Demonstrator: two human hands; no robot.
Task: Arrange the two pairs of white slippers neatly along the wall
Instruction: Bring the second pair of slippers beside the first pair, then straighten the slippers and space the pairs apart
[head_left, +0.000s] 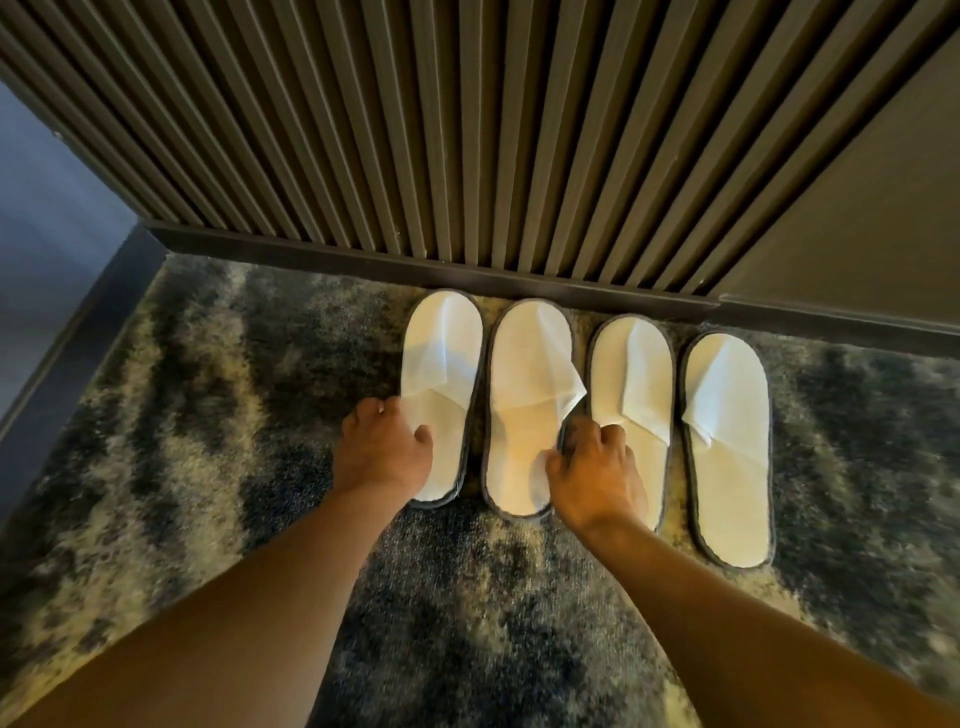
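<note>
White slippers with grey edging lie side by side on the carpet, toes toward the slatted wall. My left hand (383, 449) grips the left edge of the leftmost slipper (441, 358). My right hand (595, 470) pinches the right edge of the second slipper (524, 395), its thumb on the insole, and covers part of the heel of the third slipper (636, 374). The fourth slipper (727, 452) lies untouched at the far right, set a little nearer to me than the others.
A dark baseboard (363, 262) runs under the ribbed brown wall panel (467, 130). The floor is mottled blue and beige carpet (208, 415). A second wall (47, 234) meets it at the left corner.
</note>
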